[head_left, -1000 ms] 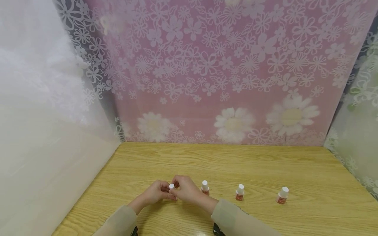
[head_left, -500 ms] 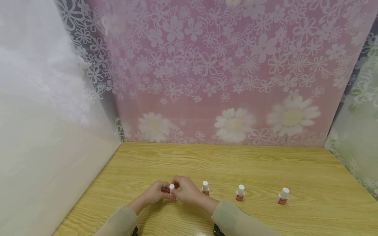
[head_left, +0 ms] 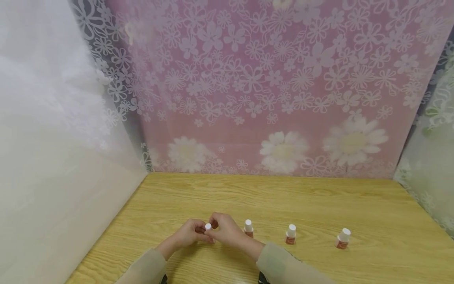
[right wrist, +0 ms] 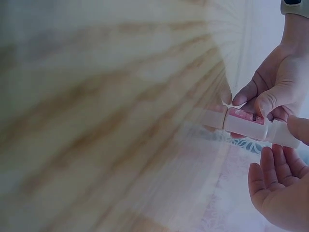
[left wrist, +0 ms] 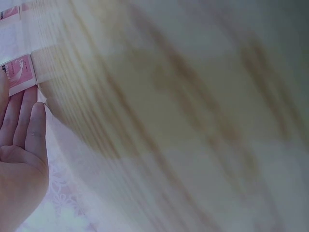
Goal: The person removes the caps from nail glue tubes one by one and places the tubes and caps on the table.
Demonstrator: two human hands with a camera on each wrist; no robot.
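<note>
Both hands, left (head_left: 190, 232) and right (head_left: 224, 230), pinch one little bottle (head_left: 208, 230) (tiny!); squeezing might spill it.

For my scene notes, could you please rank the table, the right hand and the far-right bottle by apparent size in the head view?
1. Table: largest by far.
2. Right hand.
3. Far-right bottle: smallest, clearly smaller than the hand at a similar distance from the camera.
</note>
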